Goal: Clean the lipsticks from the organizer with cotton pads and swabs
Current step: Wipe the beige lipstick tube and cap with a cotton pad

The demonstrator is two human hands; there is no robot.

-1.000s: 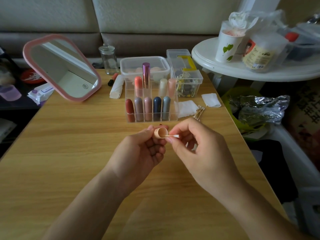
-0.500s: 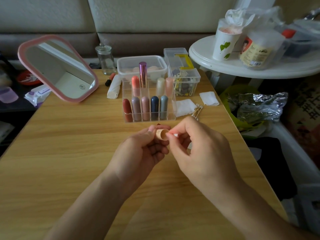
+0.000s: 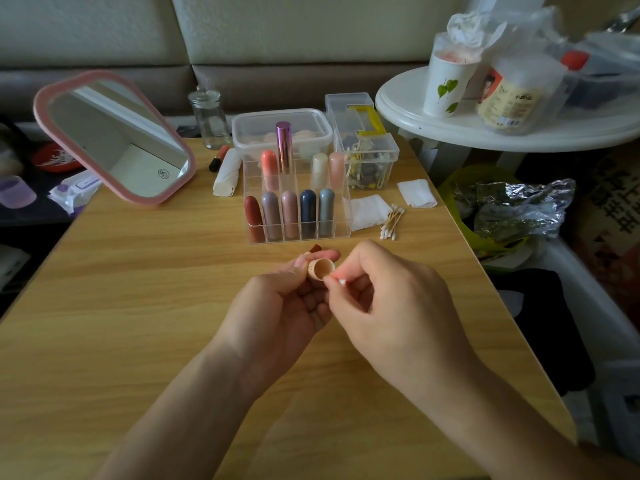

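9 lipsticks (image 3: 289,214) in organizer (image 3: 298,239), 2 cotton pads (image 3: 367,211) nr it.

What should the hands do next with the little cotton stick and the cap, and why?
Probably ease the cotton swab into the cap and twirl it. The left hand holds the cap's open mouth toward the right hand, which pinches the swab, white tip just beside the rim.

wooden table (image 3: 138,289) | organizer (image 3: 298,235) | mirror (image 3: 117,140) | 2 cotton pads (image 3: 367,212) | swabs (image 3: 391,221)
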